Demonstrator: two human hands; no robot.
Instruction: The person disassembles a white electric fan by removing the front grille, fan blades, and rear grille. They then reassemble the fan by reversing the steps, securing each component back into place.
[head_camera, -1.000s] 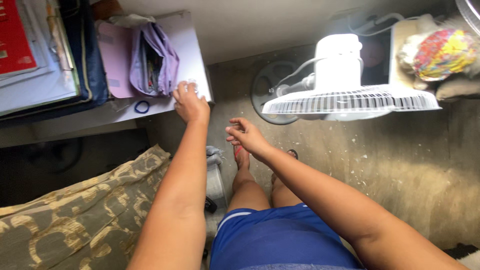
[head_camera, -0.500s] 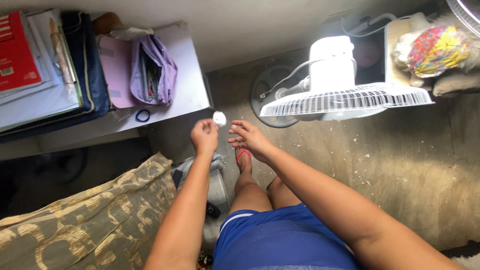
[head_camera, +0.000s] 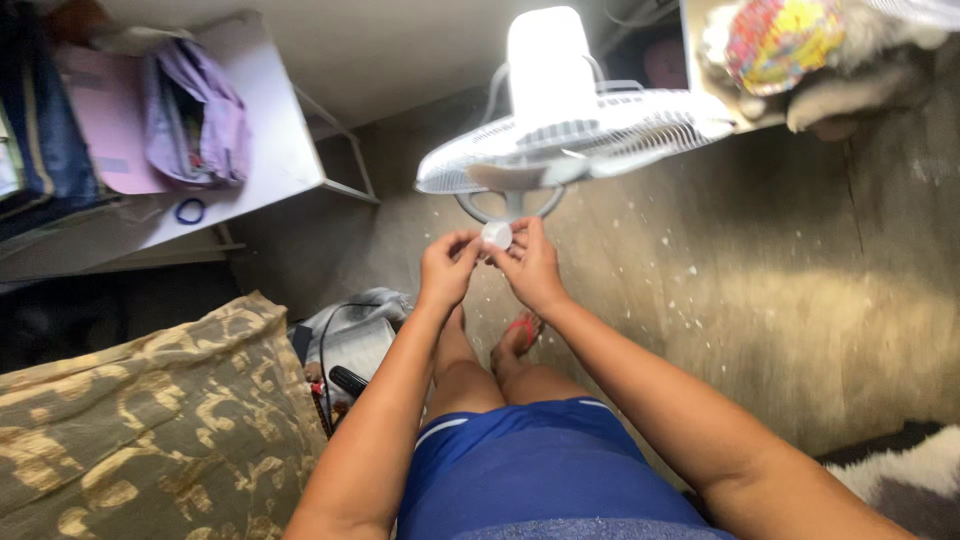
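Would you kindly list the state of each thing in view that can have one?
Small white round object: pinched between the fingers of both hands, off any surface.
Left hand: closed on the object.
Right hand: closed on the object.
White pedestal fan: upright; running or not, cannot tell.
Purple fabric pouch: gaping open on the white table.
Blue hair tie: flat on the table.

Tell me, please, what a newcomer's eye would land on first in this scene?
Probably the bright white standing fan at top centre, glowing in the light. Just below it, the left hand and right hand meet around a small white round object, above the blue shorts. A gold-patterned cushion fills the lower left.
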